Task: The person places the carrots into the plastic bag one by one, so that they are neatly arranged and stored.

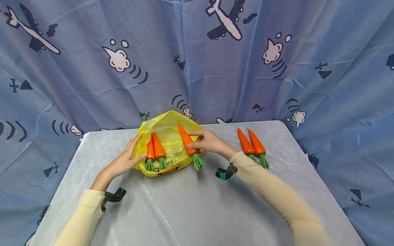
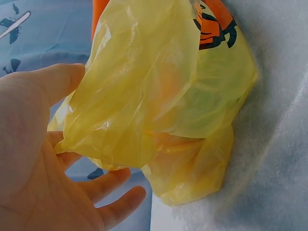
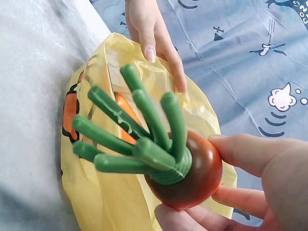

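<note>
In the head view, my right hand (image 1: pixel 210 141) grips an orange toy carrot (image 1: pixel 186 139) near its thick end, over the right side of a yellow plastic bag (image 1: pixel 172 123). The carrot's green stalks (image 3: pixel 139 130) face the right wrist camera. My left hand (image 1: pixel 124 162) touches the bag's left rim with thumb and fingers spread and mostly straight. In the left wrist view, part of that hand's fingers is hidden behind the plastic (image 2: pixel 130 86). Two more carrots lie in the mouth of the bag, a left one (image 1: pixel 150 152) and a right one (image 1: pixel 158 147).
Two carrots lie side by side on the grey-white table (image 1: pixel 172 212) to the right, the nearer one (image 1: pixel 245 141) partly behind the right sleeve (image 1: pixel 271 191). A blue patterned curtain (image 1: pixel 197 61) hangs behind the table. Each wrist carries a dark camera mount (image 1: pixel 114 197).
</note>
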### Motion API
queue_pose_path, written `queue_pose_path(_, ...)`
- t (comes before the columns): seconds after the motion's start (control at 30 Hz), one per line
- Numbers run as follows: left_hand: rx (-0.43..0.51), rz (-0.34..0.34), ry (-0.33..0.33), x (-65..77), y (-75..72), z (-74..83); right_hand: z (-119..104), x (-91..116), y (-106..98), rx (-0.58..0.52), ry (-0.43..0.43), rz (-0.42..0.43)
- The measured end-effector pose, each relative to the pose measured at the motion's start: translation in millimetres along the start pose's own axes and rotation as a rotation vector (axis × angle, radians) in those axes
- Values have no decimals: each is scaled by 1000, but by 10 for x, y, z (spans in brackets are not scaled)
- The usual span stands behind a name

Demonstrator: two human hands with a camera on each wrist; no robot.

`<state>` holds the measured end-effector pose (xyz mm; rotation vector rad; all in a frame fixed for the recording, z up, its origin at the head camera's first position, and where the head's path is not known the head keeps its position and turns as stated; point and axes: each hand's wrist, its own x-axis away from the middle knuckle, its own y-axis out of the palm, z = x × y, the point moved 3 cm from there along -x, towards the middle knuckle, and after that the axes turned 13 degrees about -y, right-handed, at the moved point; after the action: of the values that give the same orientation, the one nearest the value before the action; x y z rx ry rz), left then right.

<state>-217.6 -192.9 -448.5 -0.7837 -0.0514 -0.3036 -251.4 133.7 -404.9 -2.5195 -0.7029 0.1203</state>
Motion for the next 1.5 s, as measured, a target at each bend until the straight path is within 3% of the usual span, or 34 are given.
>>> queue_pose_path(1.5,4,-20,-35,-7,22,5,81,-853,493,-120,70,-30)
